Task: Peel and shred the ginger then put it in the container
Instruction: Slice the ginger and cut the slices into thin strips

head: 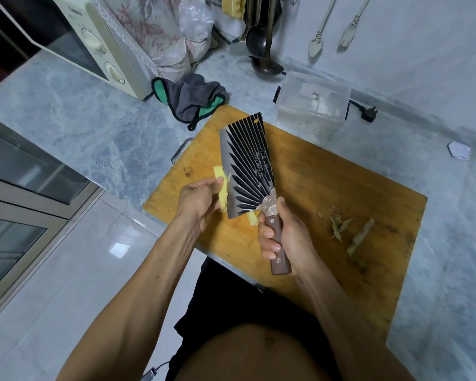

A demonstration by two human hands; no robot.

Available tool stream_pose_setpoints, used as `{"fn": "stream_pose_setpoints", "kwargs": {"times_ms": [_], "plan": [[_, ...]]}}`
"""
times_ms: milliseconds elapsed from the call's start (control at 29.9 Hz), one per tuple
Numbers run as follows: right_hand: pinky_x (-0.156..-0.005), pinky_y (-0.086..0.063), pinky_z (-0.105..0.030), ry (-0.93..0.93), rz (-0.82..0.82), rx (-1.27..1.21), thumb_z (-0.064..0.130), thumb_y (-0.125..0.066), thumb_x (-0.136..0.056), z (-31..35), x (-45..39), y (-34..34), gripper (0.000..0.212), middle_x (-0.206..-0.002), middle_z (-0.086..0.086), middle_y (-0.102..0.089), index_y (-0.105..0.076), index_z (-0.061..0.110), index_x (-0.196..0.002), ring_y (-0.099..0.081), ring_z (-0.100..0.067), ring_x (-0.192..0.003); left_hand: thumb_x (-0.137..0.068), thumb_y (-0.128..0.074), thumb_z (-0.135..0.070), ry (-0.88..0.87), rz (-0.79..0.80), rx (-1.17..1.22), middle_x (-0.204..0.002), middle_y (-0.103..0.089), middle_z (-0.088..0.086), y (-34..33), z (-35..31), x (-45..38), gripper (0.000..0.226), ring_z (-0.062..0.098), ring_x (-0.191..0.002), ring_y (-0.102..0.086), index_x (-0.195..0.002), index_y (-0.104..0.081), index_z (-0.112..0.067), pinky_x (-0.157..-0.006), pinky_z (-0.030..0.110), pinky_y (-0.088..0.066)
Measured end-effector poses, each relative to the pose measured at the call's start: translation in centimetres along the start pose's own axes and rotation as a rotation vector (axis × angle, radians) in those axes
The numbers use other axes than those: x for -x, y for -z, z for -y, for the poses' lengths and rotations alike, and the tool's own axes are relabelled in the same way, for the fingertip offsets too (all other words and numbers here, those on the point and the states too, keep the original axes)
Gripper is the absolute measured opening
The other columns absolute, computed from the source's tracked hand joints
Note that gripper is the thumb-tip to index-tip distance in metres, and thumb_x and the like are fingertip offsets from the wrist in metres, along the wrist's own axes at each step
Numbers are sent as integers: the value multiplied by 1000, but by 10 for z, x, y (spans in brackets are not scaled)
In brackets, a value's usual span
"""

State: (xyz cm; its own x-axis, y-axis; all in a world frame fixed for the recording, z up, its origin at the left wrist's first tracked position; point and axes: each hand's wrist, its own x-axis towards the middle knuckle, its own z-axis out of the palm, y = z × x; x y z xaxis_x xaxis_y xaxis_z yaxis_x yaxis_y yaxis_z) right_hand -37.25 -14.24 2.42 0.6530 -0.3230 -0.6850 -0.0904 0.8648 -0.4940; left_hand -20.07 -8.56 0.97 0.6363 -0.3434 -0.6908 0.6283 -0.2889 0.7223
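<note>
Cleaver hides part of the ginger (lower end) — container contents unclear.

Grey marble counter, tiled floor

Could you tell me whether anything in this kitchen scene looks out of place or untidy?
Mostly small things: ginger peel scraps lie scattered on the cutting board, which juts past the counter edge. A crumpled grey-green cloth sits by its far corner, and a loose black plug lies beside the plastic container.
</note>
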Motion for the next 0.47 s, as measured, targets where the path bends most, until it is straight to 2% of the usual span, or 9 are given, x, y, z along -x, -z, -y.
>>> {"fn": "stream_pose_setpoints", "kwargs": {"times_ms": [134, 367, 468], "plan": [[-34, -29, -17, 11, -16, 61, 54, -28, -103, -6, 3, -3, 59, -47, 1, -43, -53, 9, -75, -33, -11, -28, -90, -68, -8, -23, -49, 40, -67, -72, 4, -2, -6, -6, 9, 15, -54, -61, -98, -72, -5, -51, 25, -50], [-34, -29, -17, 16, -31, 31, 54, -30, -103, -4, 2, -4, 58, -47, 0, -43, -53, 9, -76, -33, -11, -28, -91, -68, -9, 3, -39, 22, -58, -69, 1, -2, 1, 1, 6, 11, -45, -55, -96, -71, -7, -41, 21, -43], [-34, -29, -16, 16, -38, 45, 54, -29, -103, -7, 3, -5, 58, -46, 1, -43, -53, 9, -75, -33, -12, -28, -92, -65, -7, -1, -59, 60, -64, -70, 3, -4, -3, 0, 6, 12, -47, -59, -96, -71, -7, -45, 22, -48]]}}
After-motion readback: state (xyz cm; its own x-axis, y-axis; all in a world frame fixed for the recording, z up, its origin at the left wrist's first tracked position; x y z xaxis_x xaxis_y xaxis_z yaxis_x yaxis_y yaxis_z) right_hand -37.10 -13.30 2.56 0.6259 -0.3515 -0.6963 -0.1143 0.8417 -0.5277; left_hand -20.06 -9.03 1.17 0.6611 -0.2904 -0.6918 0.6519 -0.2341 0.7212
